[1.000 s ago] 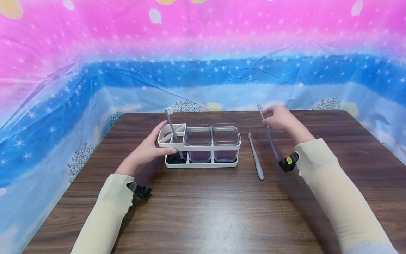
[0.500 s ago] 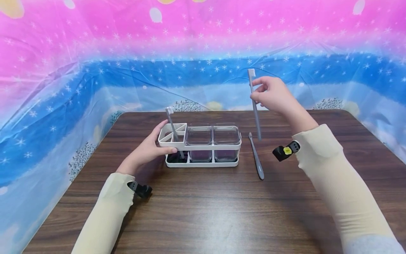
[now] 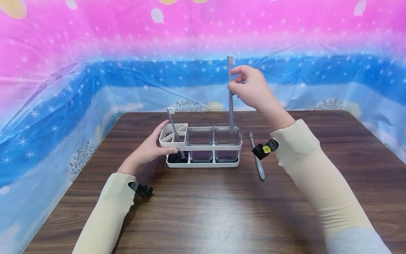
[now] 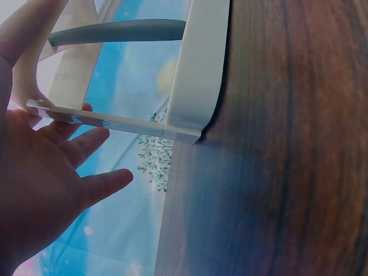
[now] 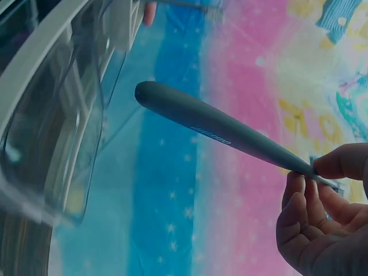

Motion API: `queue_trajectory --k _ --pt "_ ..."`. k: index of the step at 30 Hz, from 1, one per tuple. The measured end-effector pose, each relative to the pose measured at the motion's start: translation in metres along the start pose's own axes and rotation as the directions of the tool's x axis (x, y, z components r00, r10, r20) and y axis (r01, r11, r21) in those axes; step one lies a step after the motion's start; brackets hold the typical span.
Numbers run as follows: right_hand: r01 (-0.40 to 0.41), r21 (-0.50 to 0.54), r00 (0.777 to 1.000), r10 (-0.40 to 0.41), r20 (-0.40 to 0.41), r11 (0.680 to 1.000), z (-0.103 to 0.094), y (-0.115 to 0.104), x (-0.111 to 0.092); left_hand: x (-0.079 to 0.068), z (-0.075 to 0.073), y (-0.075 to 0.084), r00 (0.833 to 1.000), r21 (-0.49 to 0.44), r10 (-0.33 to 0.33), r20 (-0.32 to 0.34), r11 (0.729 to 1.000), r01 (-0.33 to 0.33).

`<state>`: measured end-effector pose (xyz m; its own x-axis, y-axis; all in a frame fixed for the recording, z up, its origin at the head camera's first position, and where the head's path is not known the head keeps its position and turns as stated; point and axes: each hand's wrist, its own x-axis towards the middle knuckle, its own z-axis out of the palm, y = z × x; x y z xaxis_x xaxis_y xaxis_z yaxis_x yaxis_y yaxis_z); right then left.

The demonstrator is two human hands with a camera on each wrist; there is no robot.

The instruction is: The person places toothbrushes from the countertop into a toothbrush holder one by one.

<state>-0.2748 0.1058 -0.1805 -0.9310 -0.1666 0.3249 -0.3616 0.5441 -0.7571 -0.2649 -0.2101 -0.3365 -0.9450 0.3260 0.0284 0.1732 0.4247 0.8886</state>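
While the holder [image 3: 203, 148] is gripped by the left hand [image 3: 150, 149], the toothbrush [image 3: 231, 106] pinched in the right hand [image 3: 251, 85] is best held upright, clear of the right cup [image 3: 227, 139].

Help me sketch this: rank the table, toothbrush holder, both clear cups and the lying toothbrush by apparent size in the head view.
Table
Toothbrush holder
Left clear cup and right clear cup: about alike, unranked
Lying toothbrush

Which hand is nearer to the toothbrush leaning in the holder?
Left: the left hand grips the holder beside that toothbrush; the right hand is raised near the holder's other end, pinching another toothbrush.
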Motion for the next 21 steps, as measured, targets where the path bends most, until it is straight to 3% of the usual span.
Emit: queue_trajectory --k 11,21 --pt "0.084 0.135 0.996 -0.085 0.002 0.987 0.037 -0.030 -0.001 0.001 0.001 0.000 1.000 0.000 0.012 -0.007 1.000 -0.012" --pt "0.153 0.210 0.988 -0.152 -0.020 0.966 0.059 -0.041 -0.003 0.002 0.000 -0.001 1.000 0.010 0.018 -0.008 1.000 -0.018"
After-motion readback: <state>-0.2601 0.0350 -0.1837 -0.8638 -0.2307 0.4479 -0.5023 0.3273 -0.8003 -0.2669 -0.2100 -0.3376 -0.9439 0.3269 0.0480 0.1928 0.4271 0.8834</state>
